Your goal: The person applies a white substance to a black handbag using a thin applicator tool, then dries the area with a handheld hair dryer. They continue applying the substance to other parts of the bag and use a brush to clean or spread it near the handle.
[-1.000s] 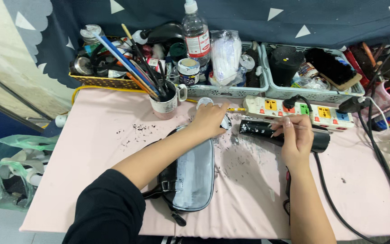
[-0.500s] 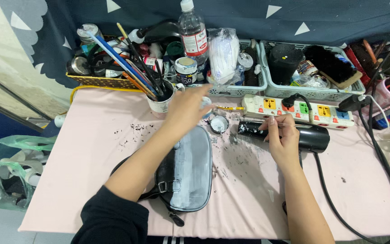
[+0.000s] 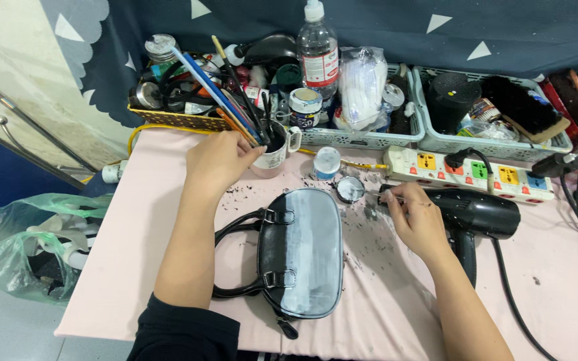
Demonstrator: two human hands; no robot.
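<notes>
A small black handbag (image 3: 300,251) with a whitish coat on its side lies on the pink table (image 3: 135,254). My left hand (image 3: 219,160) reaches to the white mug (image 3: 272,152) full of brushes, its fingers closing at the mug's side. My right hand (image 3: 417,217) holds a thin brush (image 3: 396,198), its tip pointing at a small round open paint tin (image 3: 350,189). A lidded paint jar (image 3: 327,162) stands just behind the tin. A black hair dryer (image 3: 473,217) lies right beside my right hand.
A white power strip (image 3: 476,170) lies behind the dryer, cables trailing right. Baskets (image 3: 369,137) of bottles, jars and brushes line the back, with a clear bottle (image 3: 318,50). Dark flakes dot the table. A green plastic bag (image 3: 31,241) sits on the floor at left.
My left hand left the tin area and moved up-left to the brush mug. My right hand drew back slightly and holds the brush near the paint tin.
</notes>
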